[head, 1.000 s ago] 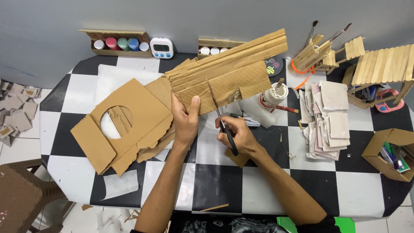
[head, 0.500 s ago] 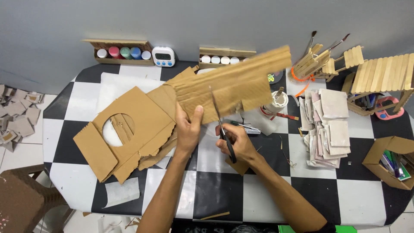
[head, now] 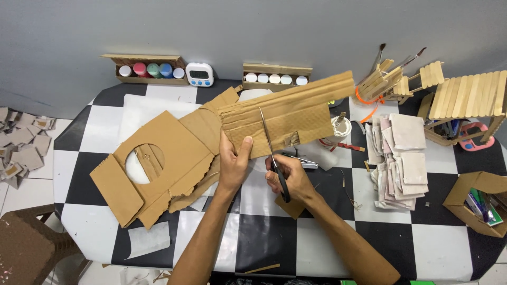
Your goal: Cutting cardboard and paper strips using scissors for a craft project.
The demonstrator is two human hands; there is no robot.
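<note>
1. Scissors [head: 272, 153] were in our right hand [head: 289, 178], which was closed around the black handles; the blades pointed away from us, up across the cardboard strip [head: 288, 119].
2. Our left hand [head: 233, 161] was closed on the lower left edge of this strip, thumb on top, just beside the blades on their left side.
3. We saw the strip lying with its long axis from left to right and rising a little to the right, so the blades crossed it almost at a right angle.
4. We judged the right hand nearer to the cut line, while the left hand only steadied the piece.
5. Further left, a big cardboard sheet with a round hole [head: 158, 163] lay flat on the checkered table [head: 264, 243], partly under the strip.
6. To the right, a stack of pale square pieces [head: 404, 158] lay well apart from both hands.
</note>
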